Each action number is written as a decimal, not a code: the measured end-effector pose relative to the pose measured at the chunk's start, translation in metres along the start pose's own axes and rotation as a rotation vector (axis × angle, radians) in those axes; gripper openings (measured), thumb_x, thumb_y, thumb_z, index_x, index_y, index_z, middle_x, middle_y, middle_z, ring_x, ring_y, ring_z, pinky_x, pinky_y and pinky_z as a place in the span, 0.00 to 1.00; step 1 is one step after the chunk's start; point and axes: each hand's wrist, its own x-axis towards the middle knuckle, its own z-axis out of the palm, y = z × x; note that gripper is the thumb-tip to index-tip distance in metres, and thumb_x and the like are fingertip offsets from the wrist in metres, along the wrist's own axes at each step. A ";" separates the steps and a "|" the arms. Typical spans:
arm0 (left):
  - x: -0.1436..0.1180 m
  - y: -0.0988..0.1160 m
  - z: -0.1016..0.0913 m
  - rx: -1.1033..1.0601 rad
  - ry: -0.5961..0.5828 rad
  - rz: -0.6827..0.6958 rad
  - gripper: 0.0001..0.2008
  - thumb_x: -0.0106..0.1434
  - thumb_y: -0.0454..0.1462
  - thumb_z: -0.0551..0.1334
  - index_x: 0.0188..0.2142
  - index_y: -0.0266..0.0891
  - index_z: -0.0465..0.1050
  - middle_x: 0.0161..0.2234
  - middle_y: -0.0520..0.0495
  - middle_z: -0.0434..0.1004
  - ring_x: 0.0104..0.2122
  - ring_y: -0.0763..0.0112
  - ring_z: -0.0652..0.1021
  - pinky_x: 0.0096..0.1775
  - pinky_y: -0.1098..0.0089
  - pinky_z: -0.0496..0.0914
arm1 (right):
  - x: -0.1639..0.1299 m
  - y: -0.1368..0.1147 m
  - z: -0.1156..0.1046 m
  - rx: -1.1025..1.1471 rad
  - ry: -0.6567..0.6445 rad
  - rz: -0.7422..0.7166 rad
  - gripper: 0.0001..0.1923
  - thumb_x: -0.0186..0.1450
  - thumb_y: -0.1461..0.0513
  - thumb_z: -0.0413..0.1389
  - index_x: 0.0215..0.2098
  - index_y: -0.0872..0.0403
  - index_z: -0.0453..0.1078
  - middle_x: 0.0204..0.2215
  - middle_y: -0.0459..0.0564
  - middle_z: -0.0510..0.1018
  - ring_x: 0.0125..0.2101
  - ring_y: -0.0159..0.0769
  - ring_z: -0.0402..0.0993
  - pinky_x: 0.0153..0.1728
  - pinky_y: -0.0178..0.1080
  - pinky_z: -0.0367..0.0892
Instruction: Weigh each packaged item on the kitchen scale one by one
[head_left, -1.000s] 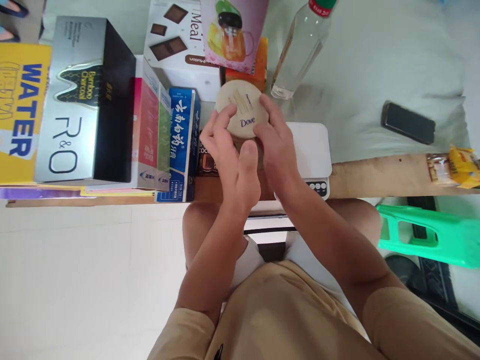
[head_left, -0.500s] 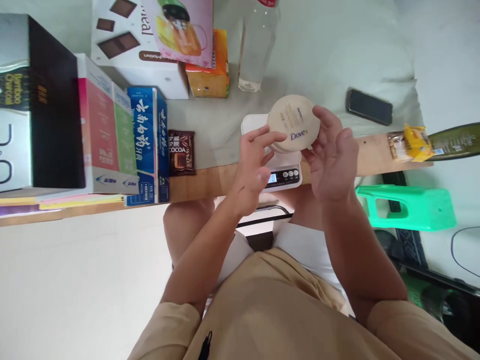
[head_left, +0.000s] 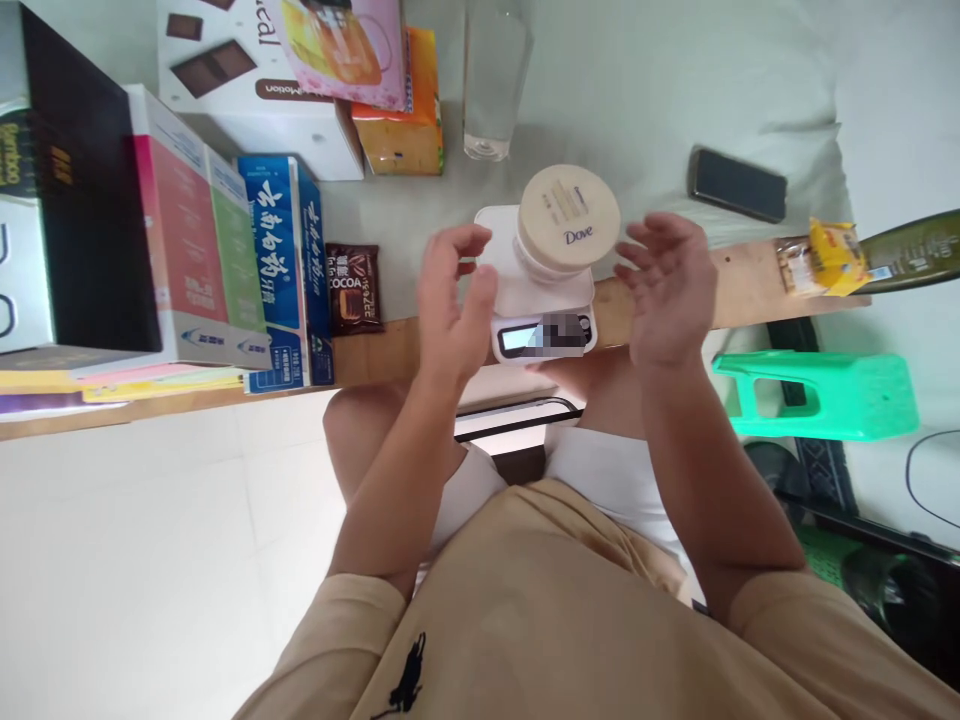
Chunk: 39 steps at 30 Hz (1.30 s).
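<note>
A round cream-coloured Dove jar with its lid on rests on the white kitchen scale, toward the right of its platform. The scale's lit display faces me, though its digits cannot be read. My left hand is at the scale's left edge, fingers curved and apart, holding nothing. To the right of the jar is my right hand, also empty, with fingers spread and a small gap between them and the jar.
Left of the scale lie a brown cocoa snack packet, a blue toothpaste box and other boxes. Behind stand a clear bottle and an orange pack. A phone, yellow packet and green stool are at right.
Both hands have let go of the Dove jar and moved apart, the left one to the left, the right one slightly right. The jar now stands on the scale untouched.
</note>
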 end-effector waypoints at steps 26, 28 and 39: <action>0.007 0.022 0.002 0.081 0.040 -0.170 0.17 0.61 0.18 0.57 0.29 0.42 0.69 0.27 0.52 0.67 0.26 0.71 0.67 0.33 0.65 0.60 | -0.073 0.018 -0.064 0.197 -0.007 -0.154 0.19 0.76 0.51 0.47 0.35 0.47 0.74 0.24 0.46 0.69 0.24 0.35 0.68 0.25 0.40 0.64; 0.007 0.020 0.003 0.057 0.035 -0.178 0.17 0.61 0.19 0.58 0.26 0.42 0.67 0.23 0.53 0.64 0.23 0.71 0.63 0.31 0.64 0.56 | -0.072 0.020 -0.065 0.187 -0.020 -0.124 0.18 0.76 0.51 0.47 0.36 0.47 0.74 0.25 0.46 0.68 0.25 0.35 0.68 0.26 0.40 0.65; 0.010 0.010 0.011 -0.043 0.044 -0.180 0.23 0.75 0.51 0.59 0.26 0.43 0.74 0.19 0.49 0.64 0.20 0.70 0.60 0.26 0.62 0.53 | 0.002 -0.040 -0.012 -0.382 -0.187 -0.197 0.14 0.65 0.56 0.62 0.48 0.44 0.70 0.49 0.48 0.76 0.49 0.40 0.77 0.49 0.47 0.76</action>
